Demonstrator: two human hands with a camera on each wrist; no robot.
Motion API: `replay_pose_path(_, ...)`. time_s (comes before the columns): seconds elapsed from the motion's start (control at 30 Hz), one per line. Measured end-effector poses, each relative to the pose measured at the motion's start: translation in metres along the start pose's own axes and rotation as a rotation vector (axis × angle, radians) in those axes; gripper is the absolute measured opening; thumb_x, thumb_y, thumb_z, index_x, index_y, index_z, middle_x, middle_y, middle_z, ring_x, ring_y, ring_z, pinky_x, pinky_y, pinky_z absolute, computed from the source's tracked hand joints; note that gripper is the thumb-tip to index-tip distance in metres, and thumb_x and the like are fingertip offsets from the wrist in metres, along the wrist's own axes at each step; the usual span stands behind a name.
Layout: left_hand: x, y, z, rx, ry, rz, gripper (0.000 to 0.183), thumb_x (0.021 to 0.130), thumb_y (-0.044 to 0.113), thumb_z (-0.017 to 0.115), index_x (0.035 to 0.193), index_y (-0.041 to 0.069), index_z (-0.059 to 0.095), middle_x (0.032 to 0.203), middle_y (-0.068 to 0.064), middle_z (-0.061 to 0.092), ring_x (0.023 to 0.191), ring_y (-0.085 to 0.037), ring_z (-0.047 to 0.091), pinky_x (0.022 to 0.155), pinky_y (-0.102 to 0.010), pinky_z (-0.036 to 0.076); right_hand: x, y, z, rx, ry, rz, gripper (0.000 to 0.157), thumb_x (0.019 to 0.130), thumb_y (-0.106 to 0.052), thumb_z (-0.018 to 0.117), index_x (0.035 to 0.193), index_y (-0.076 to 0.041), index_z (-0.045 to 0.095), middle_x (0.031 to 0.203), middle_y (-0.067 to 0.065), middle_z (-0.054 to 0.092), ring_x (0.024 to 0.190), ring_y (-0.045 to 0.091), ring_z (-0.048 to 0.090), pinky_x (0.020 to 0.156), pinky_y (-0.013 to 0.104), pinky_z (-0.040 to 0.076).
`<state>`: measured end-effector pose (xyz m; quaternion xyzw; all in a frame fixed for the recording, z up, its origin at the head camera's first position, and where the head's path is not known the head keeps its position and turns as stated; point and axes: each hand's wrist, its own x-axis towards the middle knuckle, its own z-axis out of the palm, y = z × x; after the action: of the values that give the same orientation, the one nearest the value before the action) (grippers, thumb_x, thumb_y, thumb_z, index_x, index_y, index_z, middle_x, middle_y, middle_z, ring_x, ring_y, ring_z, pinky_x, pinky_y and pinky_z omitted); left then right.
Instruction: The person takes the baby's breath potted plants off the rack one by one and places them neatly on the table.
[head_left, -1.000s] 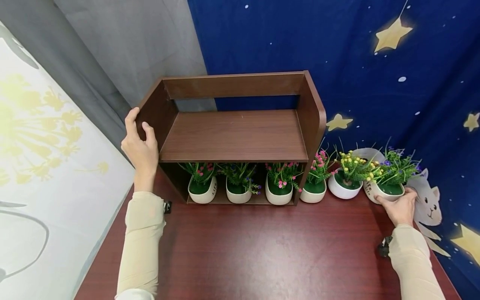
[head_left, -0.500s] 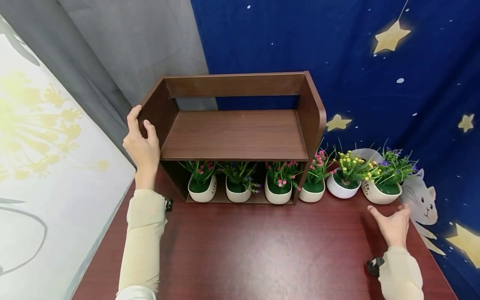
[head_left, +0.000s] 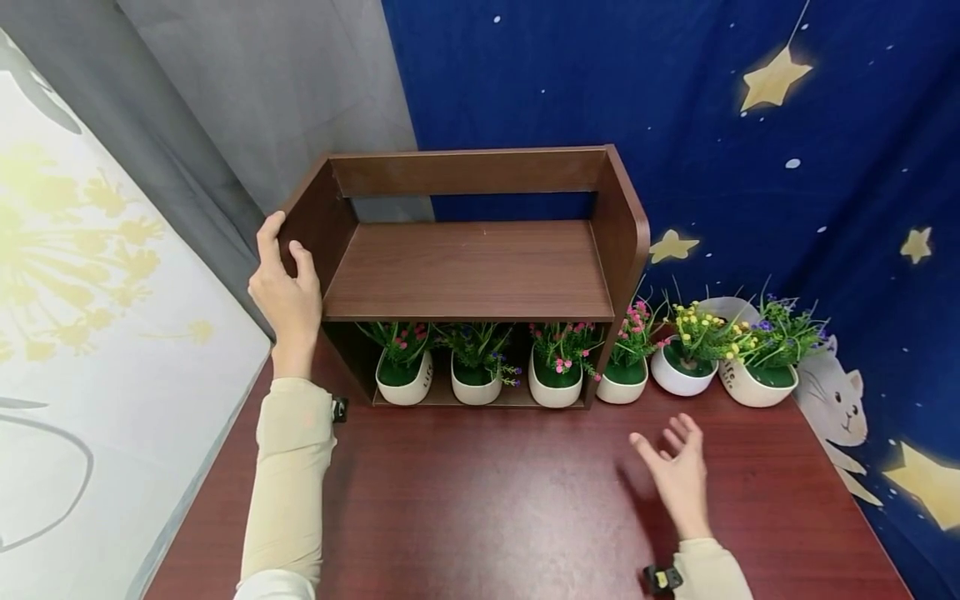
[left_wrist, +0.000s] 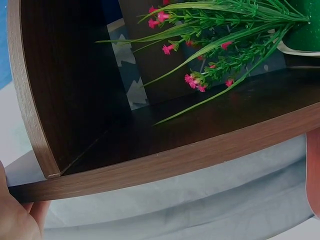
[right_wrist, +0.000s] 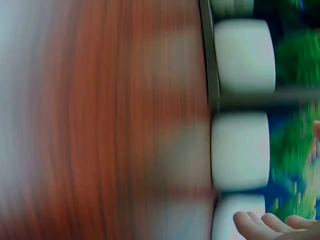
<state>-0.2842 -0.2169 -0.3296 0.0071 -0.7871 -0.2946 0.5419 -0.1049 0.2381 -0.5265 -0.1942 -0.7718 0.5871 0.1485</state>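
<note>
A dark brown wooden shelf (head_left: pixel 472 271) stands on the table. My left hand (head_left: pixel 287 287) grips the upper edge of its left side panel, thumb inside and fingers around the outside. In the left wrist view, part of the left hand (left_wrist: pixel 20 215) shows at the panel's lower corner. Over the table, my right hand (head_left: pixel 678 475) is apart from everything, fingers loosely spread and holding nothing. Nearest it is a white pot with yellow flowers (head_left: pixel 682 377). To its right stands a pot with purple flowers (head_left: pixel 757 387), and to its left a pot with pink flowers (head_left: pixel 622 383).
On the lower shelf level sit several white potted plants, among them one with purple flowers (head_left: pixel 477 385) and one with pink flowers (head_left: pixel 555 387). The red-brown table (head_left: pixel 480 492) extends in front. A blue star-printed curtain (head_left: pixel 712 125) hangs behind, with a grey curtain (head_left: pixel 300 75) at left.
My right hand has let go of the purple-flowered pot at the far right and moved left and toward me. The left hand keeps its hold on the shelf.
</note>
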Motion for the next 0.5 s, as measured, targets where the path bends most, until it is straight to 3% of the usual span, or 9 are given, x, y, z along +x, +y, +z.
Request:
replay_pose_path(0.27, 0.000, 0.002, 0.000, 0.006, -0.008, 0.008, 0.036, 0.095, 0.020, 0.044, 0.129, 0.021, 0.054, 0.067, -0.015, 0.053, 0.043, -0.018, 0.021, 0.047, -0.031, 0.019, -0.032, -0.002, 0.056, 0.121, -0.139, -0.014, 0.076, 0.077, -0.016, 0.077, 0.137, 0.000, 0.034, 0.139, 0.022, 0.037, 0.125, 0.035, 0.040, 0.096, 0.046, 0.036)
replay_pose_path(0.4, 0.000, 0.002, 0.000, 0.012, -0.003, 0.011, 0.036, 0.095, 0.020, 0.044, 0.129, 0.021, 0.054, 0.061, -0.013, 0.049, 0.042, -0.013, 0.019, 0.046, -0.030, 0.018, -0.034, -0.003, 0.073, 0.164, -0.197, -0.005, 0.079, 0.077, -0.014, 0.076, 0.140, 0.000, 0.030, 0.141, 0.023, 0.033, 0.127, 0.036, 0.037, 0.099, 0.047, 0.033)
replay_pose_path(0.5, 0.000, 0.002, 0.000, 0.013, -0.003, 0.001, 0.035, 0.095, 0.022, 0.044, 0.129, 0.022, 0.054, 0.060, -0.013, 0.048, 0.043, -0.016, 0.021, 0.047, -0.030, 0.018, -0.030, -0.008, 0.084, 0.238, -0.193, -0.011, 0.079, 0.079, -0.009, 0.074, 0.141, 0.001, 0.027, 0.142, 0.025, 0.031, 0.127, 0.038, 0.035, 0.099, 0.048, 0.032)
